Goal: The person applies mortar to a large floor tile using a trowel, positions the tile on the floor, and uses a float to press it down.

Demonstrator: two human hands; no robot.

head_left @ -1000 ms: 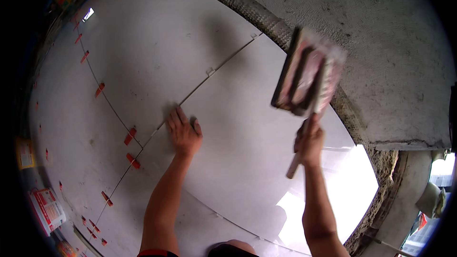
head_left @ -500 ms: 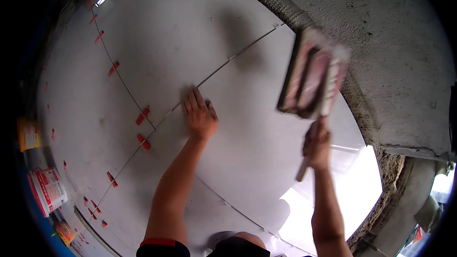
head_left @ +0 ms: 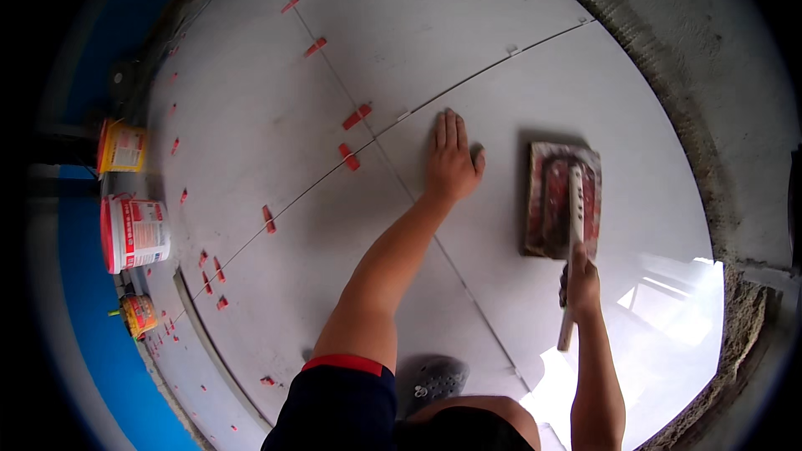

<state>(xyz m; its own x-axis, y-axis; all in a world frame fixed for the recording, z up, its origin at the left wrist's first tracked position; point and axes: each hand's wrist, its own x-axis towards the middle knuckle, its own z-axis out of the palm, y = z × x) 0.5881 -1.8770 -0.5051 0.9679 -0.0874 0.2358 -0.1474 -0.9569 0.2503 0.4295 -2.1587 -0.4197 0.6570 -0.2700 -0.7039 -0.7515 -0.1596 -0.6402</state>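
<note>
Large pale glossy tiles (head_left: 497, 284) lie in front of me, with thin straight joints between them. My left hand (head_left: 454, 160) rests flat on one tile, fingers stretched, just on the near side of a joint. To its right, my right hand (head_left: 582, 286) grips the pale handle of a tile tamper (head_left: 551, 205). Its thick rectangular head is worn, dirty and reddish. The head is over the same tile; whether it touches the surface I cannot tell. Red levelling wedges (head_left: 357, 116) sit along the joints left of my hand, and a small pale clip (head_left: 513, 51) stands in the far joint.
At the left stand a white-and-red bucket (head_left: 142, 234), a yellow bucket (head_left: 124, 147) and a smaller orange tub (head_left: 138, 314). Rough grey cement (head_left: 710, 58) borders the tiles on the right. A dark clog (head_left: 439, 380) is on my foot near the lower edge.
My right hand has brought the tamper from a raised, blurred swing down toward the tile. The whole view has shifted and turned. My left hand stays flat near the joint.
</note>
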